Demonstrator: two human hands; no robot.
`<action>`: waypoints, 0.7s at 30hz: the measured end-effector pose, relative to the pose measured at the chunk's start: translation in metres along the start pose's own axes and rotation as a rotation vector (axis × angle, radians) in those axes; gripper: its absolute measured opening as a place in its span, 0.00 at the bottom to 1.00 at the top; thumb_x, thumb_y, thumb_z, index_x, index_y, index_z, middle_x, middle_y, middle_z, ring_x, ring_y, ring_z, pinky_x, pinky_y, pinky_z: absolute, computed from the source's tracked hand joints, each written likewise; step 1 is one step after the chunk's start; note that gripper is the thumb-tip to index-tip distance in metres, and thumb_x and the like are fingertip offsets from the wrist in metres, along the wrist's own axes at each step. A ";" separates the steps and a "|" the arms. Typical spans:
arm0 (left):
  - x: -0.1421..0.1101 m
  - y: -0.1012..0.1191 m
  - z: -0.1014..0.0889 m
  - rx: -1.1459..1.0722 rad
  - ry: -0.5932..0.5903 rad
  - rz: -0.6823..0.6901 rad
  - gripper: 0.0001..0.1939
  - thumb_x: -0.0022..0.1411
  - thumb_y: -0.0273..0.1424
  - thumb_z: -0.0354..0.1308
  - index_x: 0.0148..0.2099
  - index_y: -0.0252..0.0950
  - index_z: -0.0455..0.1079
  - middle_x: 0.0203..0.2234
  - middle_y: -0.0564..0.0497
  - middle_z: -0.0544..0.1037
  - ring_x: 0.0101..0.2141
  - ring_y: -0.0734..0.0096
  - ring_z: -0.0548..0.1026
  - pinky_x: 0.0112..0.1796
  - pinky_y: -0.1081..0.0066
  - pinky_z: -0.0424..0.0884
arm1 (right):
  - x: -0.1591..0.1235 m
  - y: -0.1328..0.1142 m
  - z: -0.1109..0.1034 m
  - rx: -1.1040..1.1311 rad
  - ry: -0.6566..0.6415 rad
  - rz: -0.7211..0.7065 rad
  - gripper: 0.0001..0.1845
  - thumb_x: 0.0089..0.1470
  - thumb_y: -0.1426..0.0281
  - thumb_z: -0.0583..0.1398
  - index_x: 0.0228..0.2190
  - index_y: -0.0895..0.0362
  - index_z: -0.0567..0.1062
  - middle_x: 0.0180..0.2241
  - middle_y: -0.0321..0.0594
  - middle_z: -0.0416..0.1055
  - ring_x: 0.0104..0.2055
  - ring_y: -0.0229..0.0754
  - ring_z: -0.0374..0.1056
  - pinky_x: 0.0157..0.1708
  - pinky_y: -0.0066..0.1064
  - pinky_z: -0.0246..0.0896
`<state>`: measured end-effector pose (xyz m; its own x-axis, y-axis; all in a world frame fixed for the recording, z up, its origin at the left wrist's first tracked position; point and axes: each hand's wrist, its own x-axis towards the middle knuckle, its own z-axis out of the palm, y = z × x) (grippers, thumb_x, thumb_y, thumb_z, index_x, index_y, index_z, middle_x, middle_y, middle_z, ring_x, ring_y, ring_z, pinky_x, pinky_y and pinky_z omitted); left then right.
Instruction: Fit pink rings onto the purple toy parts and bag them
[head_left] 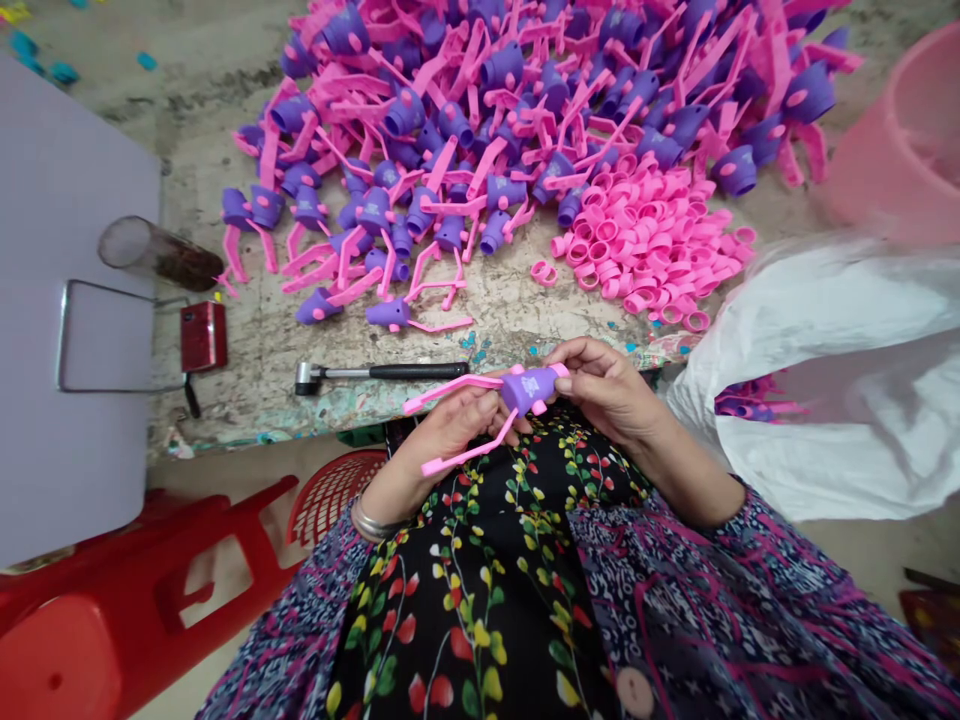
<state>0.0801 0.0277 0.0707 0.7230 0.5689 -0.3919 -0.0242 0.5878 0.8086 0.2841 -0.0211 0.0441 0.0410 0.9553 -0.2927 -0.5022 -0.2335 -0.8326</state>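
Both of my hands hold a purple plastic piece (523, 390) with two long pink arms, just over the near edge of a paint-stained work surface (247, 390). My left hand (446, 432) grips it from below, near the arms. My right hand (600, 388) pinches its narrow end between fingers and thumb. Beyond them lies a large heap of similar purple-and-pink pieces (480, 130), with a pile of loose pink rings (645, 240) to its right. A black-handled metal hand tool (375, 373) rests just left of my hands.
A white plastic sack (832, 380) holding pink-and-purple pieces lies to the right, beside a pink tub (900, 130). On the left are a grey board (67, 300), a glass jar (157, 253) and a small red box (202, 336). Red stools (150, 590) stand below left.
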 end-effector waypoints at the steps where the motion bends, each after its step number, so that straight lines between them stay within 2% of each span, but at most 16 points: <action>1: -0.001 0.003 0.002 0.020 0.011 -0.011 0.27 0.62 0.49 0.57 0.54 0.33 0.70 0.35 0.45 0.80 0.33 0.67 0.76 0.39 0.68 0.70 | 0.000 0.000 0.000 -0.011 0.002 -0.002 0.11 0.41 0.70 0.70 0.30 0.54 0.77 0.27 0.31 0.72 0.26 0.33 0.67 0.30 0.27 0.65; 4: -0.001 0.011 0.004 0.102 0.009 -0.063 0.33 0.59 0.52 0.58 0.58 0.35 0.68 0.37 0.45 0.79 0.36 0.64 0.76 0.40 0.67 0.69 | 0.000 -0.001 0.000 -0.029 -0.002 -0.015 0.12 0.40 0.70 0.71 0.30 0.53 0.77 0.27 0.32 0.72 0.26 0.33 0.67 0.30 0.27 0.66; 6: -0.001 0.015 0.001 0.171 0.029 -0.085 0.31 0.59 0.52 0.58 0.56 0.36 0.70 0.38 0.46 0.79 0.38 0.64 0.75 0.42 0.66 0.69 | -0.001 -0.003 -0.001 -0.034 -0.005 -0.024 0.12 0.40 0.69 0.71 0.30 0.53 0.77 0.28 0.32 0.72 0.26 0.34 0.67 0.30 0.27 0.66; 9: 0.000 0.016 -0.003 0.198 0.014 -0.110 0.24 0.59 0.51 0.59 0.46 0.35 0.76 0.34 0.47 0.79 0.36 0.66 0.75 0.42 0.66 0.70 | -0.002 -0.006 -0.002 -0.024 0.001 -0.018 0.13 0.39 0.68 0.72 0.31 0.54 0.77 0.29 0.33 0.72 0.27 0.34 0.67 0.30 0.28 0.67; 12: 0.001 0.014 -0.004 0.086 -0.036 -0.125 0.23 0.58 0.51 0.60 0.37 0.34 0.77 0.30 0.46 0.78 0.32 0.68 0.74 0.38 0.67 0.70 | -0.002 -0.008 -0.004 0.011 -0.015 0.006 0.14 0.40 0.68 0.72 0.31 0.54 0.77 0.28 0.32 0.72 0.26 0.33 0.66 0.29 0.27 0.66; 15: 0.002 0.012 -0.004 -0.013 -0.035 -0.131 0.22 0.57 0.49 0.63 0.41 0.34 0.76 0.30 0.46 0.79 0.32 0.68 0.75 0.38 0.68 0.70 | -0.002 -0.007 -0.006 -0.030 -0.023 -0.022 0.13 0.40 0.68 0.72 0.31 0.53 0.78 0.29 0.33 0.71 0.28 0.34 0.66 0.30 0.27 0.65; 18: 0.005 0.009 -0.007 -0.042 -0.059 -0.150 0.30 0.54 0.49 0.65 0.53 0.36 0.72 0.33 0.47 0.80 0.34 0.67 0.76 0.38 0.68 0.70 | -0.002 -0.005 -0.006 -0.119 -0.015 -0.075 0.14 0.40 0.67 0.73 0.31 0.53 0.77 0.31 0.34 0.71 0.31 0.35 0.66 0.33 0.28 0.64; 21: 0.008 0.004 -0.014 0.026 -0.095 -0.126 0.28 0.57 0.51 0.61 0.52 0.36 0.73 0.35 0.46 0.80 0.34 0.68 0.76 0.39 0.68 0.69 | -0.003 -0.006 -0.005 -0.172 -0.014 -0.109 0.15 0.41 0.65 0.73 0.32 0.53 0.77 0.31 0.34 0.72 0.33 0.37 0.66 0.35 0.29 0.65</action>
<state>0.0755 0.0427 0.0647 0.7815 0.4334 -0.4488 0.0882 0.6354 0.7671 0.2912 -0.0238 0.0479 0.0750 0.9788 -0.1907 -0.3403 -0.1546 -0.9275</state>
